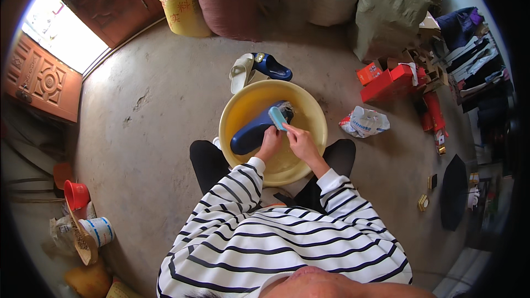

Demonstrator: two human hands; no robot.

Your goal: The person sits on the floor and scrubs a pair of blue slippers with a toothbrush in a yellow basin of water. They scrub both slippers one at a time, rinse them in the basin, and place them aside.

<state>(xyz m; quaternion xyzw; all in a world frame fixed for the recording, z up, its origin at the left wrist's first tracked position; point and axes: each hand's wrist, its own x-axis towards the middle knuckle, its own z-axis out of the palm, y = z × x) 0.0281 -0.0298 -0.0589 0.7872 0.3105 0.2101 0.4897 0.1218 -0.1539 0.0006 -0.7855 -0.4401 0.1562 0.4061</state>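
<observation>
A blue slipper [252, 132] lies slantwise inside a yellow plastic basin [230, 105] between my knees, some pale suds at its upper end. My right hand [303, 144] is closed on the handle of a light blue scrubbing brush [276, 116], whose head is over the upper end of the slipper. My left hand [271, 142] grips the slipper's near edge, close to the brush. Just beyond the basin's rim rest a pale slipper [241, 72] and another blue slipper [273, 68].
A plastic bag [364, 122] bearing writing stands on the floor right of the basin, with red boxes [387, 85] behind it. Large stuffed sacks [230, 4] line the far side. At the lower left are a red basin [77, 194] and a white bucket [98, 231].
</observation>
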